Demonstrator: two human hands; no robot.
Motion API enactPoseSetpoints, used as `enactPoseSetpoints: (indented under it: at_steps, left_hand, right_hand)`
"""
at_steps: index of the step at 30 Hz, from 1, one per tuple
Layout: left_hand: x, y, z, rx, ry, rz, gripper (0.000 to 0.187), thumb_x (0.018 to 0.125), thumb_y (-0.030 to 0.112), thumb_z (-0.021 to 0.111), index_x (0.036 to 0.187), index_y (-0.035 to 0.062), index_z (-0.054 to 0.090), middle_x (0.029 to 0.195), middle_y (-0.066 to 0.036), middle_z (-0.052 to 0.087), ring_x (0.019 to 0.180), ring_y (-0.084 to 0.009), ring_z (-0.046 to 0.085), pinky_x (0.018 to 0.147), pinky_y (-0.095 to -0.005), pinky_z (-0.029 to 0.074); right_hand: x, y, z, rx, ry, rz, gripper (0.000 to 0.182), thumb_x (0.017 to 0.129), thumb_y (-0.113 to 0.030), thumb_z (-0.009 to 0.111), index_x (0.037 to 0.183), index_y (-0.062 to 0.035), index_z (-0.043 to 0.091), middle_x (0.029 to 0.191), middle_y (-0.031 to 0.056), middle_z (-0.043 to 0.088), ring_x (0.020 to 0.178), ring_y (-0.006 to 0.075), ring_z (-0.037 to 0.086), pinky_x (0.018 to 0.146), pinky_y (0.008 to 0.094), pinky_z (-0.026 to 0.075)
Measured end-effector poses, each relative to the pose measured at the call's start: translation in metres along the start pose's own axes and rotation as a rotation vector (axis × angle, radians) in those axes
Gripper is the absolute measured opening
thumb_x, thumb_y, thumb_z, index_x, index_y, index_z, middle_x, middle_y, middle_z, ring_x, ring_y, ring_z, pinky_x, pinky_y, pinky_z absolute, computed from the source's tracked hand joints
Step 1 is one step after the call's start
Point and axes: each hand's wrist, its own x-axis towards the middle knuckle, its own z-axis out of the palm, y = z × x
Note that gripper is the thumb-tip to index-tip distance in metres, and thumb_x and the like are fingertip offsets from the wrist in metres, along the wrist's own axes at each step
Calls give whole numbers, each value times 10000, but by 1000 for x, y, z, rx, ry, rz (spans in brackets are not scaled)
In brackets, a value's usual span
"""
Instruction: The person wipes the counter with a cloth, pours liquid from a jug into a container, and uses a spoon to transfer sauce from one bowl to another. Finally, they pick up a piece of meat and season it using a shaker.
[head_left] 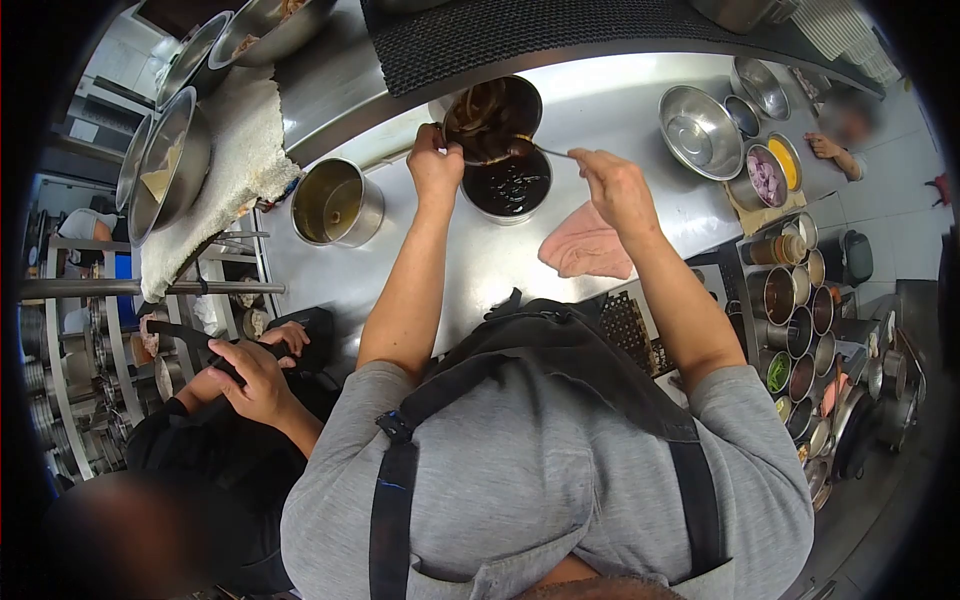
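The lower pot (507,188), part full of dark liquid, stands on the metal counter (490,265) in front of the person, and everything is placed by it. The upper pot (492,112) is held tilted just beyond and over its far edge, mouth towards the person, the inside coated brown. The near lip of the upper pot overlaps the lower pot's opening in this view; whether the two rims touch cannot be told.

The left hand (437,165), just left of the lower pot, is closed on the near left side of the upper pot; whether it has a handle or the rim is unclear. The right hand (615,190), to the right of the lower pot, pinches the end of a spoon (556,153) between thumb and fingers. The spoon's long axis runs roughly crosswise, from that grip leftwards to its head at the upper pot's lip, above the lower pot's far edge. So the left hand is the nearer to the lower pot, and the right reaches it by the spoon's length.

A pink cloth (585,243) lies to the near right of the lower pot, below the right hand; a metal pot (338,203) stands well to its left.
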Motion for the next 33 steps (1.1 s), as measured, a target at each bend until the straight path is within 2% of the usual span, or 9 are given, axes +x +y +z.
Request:
enactPoseSetpoints:
  at_steps: [7,10,12,19,22,25,28,30,33]
  left_hand:
    - [-14,11,0,10,0,127,146,706,24,607,827,3,529,697,-146,580,669,-326,594,660,-395,479]
    - [-13,11,0,7,10,147,218,709,73,638,913,4,601,691,-104,586,638,-238,576,656,-337,484]
    - [-15,16,-6,-31,-13,70,125,705,23,600,806,-3,530,675,-142,564,656,-324,588,655,-392,478]
    - [-11,4,0,-30,29,81,139,703,27,614,814,-5,538,671,-129,570,642,-308,585,647,-379,478]
    - [4,-25,7,-28,24,7,171,727,40,652,838,-7,532,735,-99,589,658,-192,590,632,-325,510]
    - [9,-14,-3,-530,-14,-424,182,753,26,645,812,-40,485,824,-158,586,722,-256,641,627,-374,594]
    - [18,-3,-22,-668,-53,-594,149,790,-68,557,900,-82,458,936,-184,560,761,-302,652,633,-403,627]
    - [17,7,-36,-663,-43,-623,165,800,-90,520,951,-91,454,942,-189,562,782,-315,655,662,-420,624]
    - [17,7,-55,-713,-94,-664,213,798,-66,524,1005,-94,477,963,-208,572,827,-311,649,685,-418,620]
  right_hand:
    - [39,18,46,-164,104,-78,308,784,17,546,1068,-49,645,833,165,647,760,343,635,668,418,510]
    - [37,29,67,-256,106,10,320,762,24,555,1062,-37,651,851,178,647,776,349,637,691,423,511]
    - [27,27,74,-91,98,45,296,790,23,541,1052,-36,666,850,187,649,783,348,641,707,430,505]
    - [-7,8,46,190,1,213,237,866,-25,528,1049,-39,678,798,172,653,720,320,625,683,402,488]
    - [-20,9,27,196,-41,230,216,888,-42,547,1057,-45,681,740,129,644,670,246,620,656,354,488]
    - [-27,10,20,108,-94,238,217,886,-42,547,1058,-44,678,748,118,646,684,250,623,660,353,490]
    - [-25,16,28,38,-63,235,209,881,-47,552,1050,-37,674,768,129,650,704,264,632,667,358,492]
    - [-20,28,45,-15,-104,69,239,833,5,522,1024,-7,665,884,195,661,811,369,632,721,420,497]
    - [-18,29,52,-23,-41,9,250,821,19,521,1025,-9,662,921,206,658,848,373,634,742,425,506]
